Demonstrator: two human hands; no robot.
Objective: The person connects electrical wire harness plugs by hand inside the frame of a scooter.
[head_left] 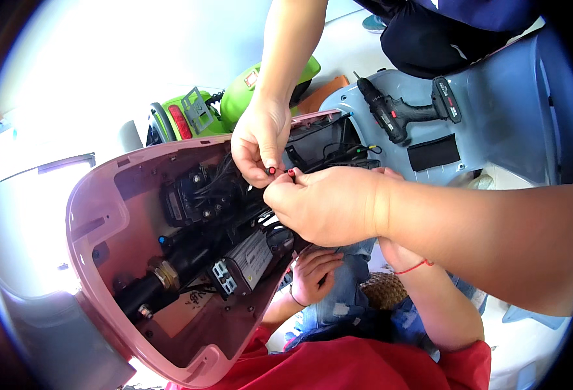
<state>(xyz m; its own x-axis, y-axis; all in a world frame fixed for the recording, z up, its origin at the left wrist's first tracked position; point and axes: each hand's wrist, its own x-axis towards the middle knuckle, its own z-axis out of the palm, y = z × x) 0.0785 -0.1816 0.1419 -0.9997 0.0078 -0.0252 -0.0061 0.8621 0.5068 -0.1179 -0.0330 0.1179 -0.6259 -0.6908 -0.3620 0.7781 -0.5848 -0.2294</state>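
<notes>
Two hands meet over red-tipped wire connectors in a pink scooter shell

The right hand [325, 205] pinches one red-tipped connector [291, 173]; a co-worker's hand [259, 140] from twelve o'clock pinches the other. The left hand [313, 273] rests curled, empty, at six o'clock. A cordless drill [406, 112] lies at two o'clock on a grey panel [507, 110], beyond the pink shell [98, 214].

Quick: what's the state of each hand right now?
Left hand: fingers curled by the pink shell rim; grip cannot be told.
Right hand: mostly hidden behind a co-worker's forearm; cannot be told.
</notes>
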